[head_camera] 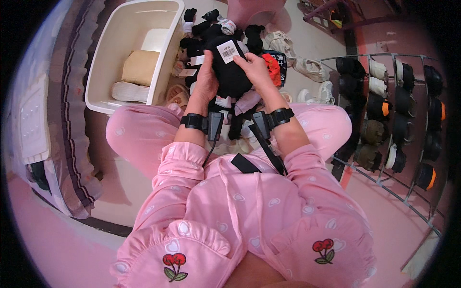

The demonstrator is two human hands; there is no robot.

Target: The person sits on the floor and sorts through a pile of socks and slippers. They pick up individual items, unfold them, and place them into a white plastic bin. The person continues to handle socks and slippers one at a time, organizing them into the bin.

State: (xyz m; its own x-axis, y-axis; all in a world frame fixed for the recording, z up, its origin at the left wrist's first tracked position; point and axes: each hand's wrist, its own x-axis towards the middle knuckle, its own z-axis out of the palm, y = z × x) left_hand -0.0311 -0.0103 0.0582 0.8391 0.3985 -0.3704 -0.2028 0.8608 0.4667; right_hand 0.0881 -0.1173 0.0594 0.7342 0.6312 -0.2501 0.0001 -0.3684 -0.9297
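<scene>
Both hands hold a folded black knitted garment [231, 77] with a white barcode label [227, 51] on it, in front of my knees. My left hand [207, 81] grips its left edge, thumb pointing up. On the right edge is my right hand [256, 70], its thumb at the label's lower corner. Around and beneath lies a heap of rolled socks, mostly black [254, 37], some white [227, 27] or pale lilac [247, 102]. A red cloth item [273, 69] and a dark printed package [281, 64] lie right of the right hand.
A cream plastic bin [94, 77] at the left holds a tan bundle [140, 67] and a white item [129, 91]. Pale shoes [311, 68] stand right of the heap. A metal shoe rack [383, 185] is on the right. A pink stool [252, 12] stands beyond the heap.
</scene>
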